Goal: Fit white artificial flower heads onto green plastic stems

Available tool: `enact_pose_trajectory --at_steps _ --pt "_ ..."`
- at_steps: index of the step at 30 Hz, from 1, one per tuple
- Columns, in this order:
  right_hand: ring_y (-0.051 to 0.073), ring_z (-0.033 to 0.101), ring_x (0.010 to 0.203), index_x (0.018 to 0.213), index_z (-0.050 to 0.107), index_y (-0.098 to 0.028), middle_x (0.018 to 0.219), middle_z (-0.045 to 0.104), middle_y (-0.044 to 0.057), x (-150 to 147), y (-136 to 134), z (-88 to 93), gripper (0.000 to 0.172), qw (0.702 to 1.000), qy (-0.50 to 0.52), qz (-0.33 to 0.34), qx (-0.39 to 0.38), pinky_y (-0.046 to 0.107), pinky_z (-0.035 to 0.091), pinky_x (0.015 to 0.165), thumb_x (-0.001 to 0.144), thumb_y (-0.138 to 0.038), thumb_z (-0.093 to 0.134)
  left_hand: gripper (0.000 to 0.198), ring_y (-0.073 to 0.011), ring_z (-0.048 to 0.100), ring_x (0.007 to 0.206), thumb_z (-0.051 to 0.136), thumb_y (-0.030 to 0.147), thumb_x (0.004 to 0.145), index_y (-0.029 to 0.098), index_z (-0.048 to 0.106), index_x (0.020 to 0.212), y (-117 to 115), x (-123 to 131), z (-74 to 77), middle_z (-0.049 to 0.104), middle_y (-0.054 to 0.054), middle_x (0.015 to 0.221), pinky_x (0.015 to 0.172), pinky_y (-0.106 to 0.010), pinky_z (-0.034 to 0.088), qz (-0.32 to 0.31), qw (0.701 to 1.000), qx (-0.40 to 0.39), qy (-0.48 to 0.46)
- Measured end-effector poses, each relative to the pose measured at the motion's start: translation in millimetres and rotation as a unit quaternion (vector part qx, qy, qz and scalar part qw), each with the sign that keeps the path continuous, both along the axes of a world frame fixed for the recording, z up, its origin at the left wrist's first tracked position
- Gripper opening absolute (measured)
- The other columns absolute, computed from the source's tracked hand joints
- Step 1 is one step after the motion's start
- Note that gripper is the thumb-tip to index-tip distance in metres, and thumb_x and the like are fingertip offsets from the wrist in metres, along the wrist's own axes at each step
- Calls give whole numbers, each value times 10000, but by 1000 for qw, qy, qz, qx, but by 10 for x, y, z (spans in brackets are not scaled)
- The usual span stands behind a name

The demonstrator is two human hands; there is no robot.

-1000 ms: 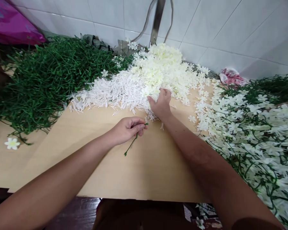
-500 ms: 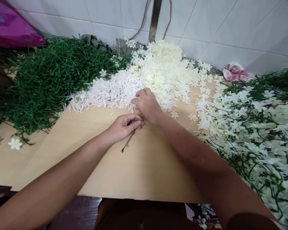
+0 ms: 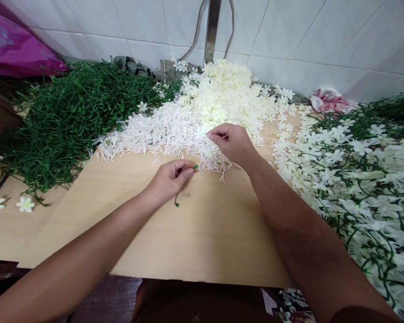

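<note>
Between the thumb and fingers of my left hand (image 3: 175,176) is a green artificial flower stem (image 3: 177,200); its tip pokes out past my fingertips and the other end hangs below. My right hand (image 3: 234,141) is closed in a pinch on a thin white stamen piece (image 3: 208,133), at the edge of the heap. Just beyond both hands lies a pile of white stamen pieces (image 3: 155,130). Behind it rises a mound of cream-white flower heads (image 3: 227,85).
A large heap of green stems (image 3: 87,107) covers the left. Flowers on stems (image 3: 363,179) are piled at the right. Two loose flowers (image 3: 26,204) lie at the left. A pink bag (image 3: 20,47), a pink-and-white cloth (image 3: 330,101) and a tiled wall (image 3: 306,40) stand behind the board (image 3: 175,242).
My right hand has moved right, away from my left hand, and now pinches a white stamen piece. My left hand has shifted slightly left, still holding the stem. The view has turned a little.
</note>
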State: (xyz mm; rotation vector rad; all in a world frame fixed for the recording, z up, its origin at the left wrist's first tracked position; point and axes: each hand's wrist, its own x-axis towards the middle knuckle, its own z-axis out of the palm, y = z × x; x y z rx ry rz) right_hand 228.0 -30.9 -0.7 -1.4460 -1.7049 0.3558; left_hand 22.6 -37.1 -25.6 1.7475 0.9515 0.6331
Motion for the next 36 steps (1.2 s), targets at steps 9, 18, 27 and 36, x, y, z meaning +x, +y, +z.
enact_pose_trajectory --at_steps 9,18,27,36 --pt "80 443 562 712 625 -137 621 581 -1 33 -171 93 117 995 63 35 -64 266 373 576 785 -206 567 240 -156 546 708 488 372 846 202 658 843 -131 0 182 633 -29 791 650 -286 398 -49 963 173 201" --pt "73 430 571 695 566 -150 624 552 -13 64 -246 158 106 993 63 61 -73 256 353 563 791 -193 554 117 -90 475 597 594 228 751 133 624 813 230 429 382 580 3 680 608 -246 392 57 994 90 -3" --pt "83 519 620 790 546 -194 693 563 -31 -99 -212 84 66 984 163 67 -14 248 442 588 758 -177 600 130 -79 435 552 618 225 732 156 526 671 305 479 422 492 28 582 597 -249 372 41 995 -35 -83" --pt "108 525 686 714 554 -181 739 580 1 -5 -180 57 67 994 96 -24 48 276 442 627 768 -142 561 169 -134 506 719 579 240 773 144 644 896 594 479 288 596 -49 847 728 -300 405 70 977 190 72"
